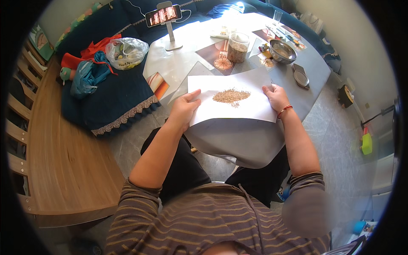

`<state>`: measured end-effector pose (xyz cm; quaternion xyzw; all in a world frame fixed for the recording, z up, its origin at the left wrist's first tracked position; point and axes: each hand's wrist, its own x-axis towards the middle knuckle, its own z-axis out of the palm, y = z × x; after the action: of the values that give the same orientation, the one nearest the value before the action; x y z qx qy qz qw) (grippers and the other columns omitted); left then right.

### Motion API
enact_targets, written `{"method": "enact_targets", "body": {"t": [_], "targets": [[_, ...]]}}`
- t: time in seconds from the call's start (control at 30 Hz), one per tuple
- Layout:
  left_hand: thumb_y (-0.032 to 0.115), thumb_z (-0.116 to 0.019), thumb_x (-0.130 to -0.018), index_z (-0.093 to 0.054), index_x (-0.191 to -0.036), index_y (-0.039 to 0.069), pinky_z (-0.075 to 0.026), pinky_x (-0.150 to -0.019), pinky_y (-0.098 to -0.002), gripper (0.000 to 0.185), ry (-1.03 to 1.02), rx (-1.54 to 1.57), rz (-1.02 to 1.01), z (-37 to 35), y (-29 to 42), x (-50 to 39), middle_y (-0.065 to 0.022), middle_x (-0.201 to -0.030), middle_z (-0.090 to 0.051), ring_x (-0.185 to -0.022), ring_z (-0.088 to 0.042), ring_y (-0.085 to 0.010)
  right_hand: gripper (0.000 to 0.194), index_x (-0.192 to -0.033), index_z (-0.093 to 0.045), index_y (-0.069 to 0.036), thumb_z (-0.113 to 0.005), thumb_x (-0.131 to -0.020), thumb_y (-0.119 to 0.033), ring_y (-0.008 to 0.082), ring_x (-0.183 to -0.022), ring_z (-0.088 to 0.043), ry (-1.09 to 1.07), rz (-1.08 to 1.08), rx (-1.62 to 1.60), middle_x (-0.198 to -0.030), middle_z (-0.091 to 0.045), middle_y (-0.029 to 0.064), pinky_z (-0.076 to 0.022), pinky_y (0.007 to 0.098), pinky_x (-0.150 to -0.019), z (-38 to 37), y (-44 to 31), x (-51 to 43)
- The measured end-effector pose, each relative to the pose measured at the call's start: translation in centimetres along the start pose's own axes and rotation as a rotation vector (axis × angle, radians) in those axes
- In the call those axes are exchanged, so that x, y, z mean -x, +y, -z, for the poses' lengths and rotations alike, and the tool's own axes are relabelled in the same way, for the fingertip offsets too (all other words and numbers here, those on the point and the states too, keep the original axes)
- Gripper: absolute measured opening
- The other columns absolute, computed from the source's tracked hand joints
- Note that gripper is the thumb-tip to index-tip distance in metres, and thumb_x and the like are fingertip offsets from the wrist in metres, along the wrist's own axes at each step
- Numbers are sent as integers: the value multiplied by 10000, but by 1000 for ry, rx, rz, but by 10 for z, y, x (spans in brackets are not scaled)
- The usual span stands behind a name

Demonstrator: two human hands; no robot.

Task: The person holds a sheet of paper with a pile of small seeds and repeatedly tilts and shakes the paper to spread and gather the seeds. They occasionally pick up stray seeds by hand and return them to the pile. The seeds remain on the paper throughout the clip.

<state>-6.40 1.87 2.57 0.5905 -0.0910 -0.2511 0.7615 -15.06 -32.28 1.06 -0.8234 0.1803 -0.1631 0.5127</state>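
Note:
A sheet of white paper (204, 111) is held by its two side edges over the near end of the table. My left hand (186, 106) pinches its left edge, thumb on top. On the opposite edge my right hand (276, 97) has a similar grip; a red cord bracelet circles that wrist. A small heap of light brown grains (231, 96) lies in the middle of the paper. Beyond it stands a clear plastic jar (238, 47) partly filled with brown grains. A steel bowl (283, 51) with some grain inside is to the jar's right.
The cloth-covered table (306, 98) also carries a small round-topped device (300, 76), a drinking glass (277, 16) and a phone (163, 16) on a stand. A clear plastic bag (127, 52) lies on the blue sofa (118, 95) at left. A wooden bench-like surface (70, 159) is nearer.

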Motion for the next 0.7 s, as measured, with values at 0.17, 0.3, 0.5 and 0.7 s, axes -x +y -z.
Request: {"method": "enact_targets", "body": {"t": [0.17,0.3,0.5,0.7], "targets": [[-26,-578,-887,-525,-1326,-55,-503,-817,-266,443,32,-4,5,3,-5,3,-163,-1156,-622,-938,-625,-170,314,-995,-664,39,-659,-925,-267,104,-701,-552,-23,-36,-81,-824,-677,44,-460,271,-648,-8,8,2],[-18,-575,-898,-529,-1326,-48,-506,-812,-267,432,11,5,9,3,-5,4,-165,-1165,-620,-934,-626,-170,308,-1003,-662,36,-660,-927,-262,99,-711,-559,-10,-37,-101,-832,-679,40,-464,267,-655,-8,10,2],[17,-587,-916,-533,-1333,-23,-492,-776,-225,423,32,-24,-15,-1,-4,9,-132,-1105,-638,-889,-621,-130,309,-1013,-657,37,-661,-929,-261,92,-719,-568,-9,-35,-148,-844,-686,42,-473,264,-668,-9,5,7],[23,-590,-918,-536,-1332,-19,-487,-771,-218,420,23,-20,-8,0,-4,11,-109,-1092,-641,-896,-611,-115,309,-1034,-658,37,-655,-935,-257,84,-727,-574,4,-22,-204,-861,-690,43,-480,257,-681,-11,3,12]]}}
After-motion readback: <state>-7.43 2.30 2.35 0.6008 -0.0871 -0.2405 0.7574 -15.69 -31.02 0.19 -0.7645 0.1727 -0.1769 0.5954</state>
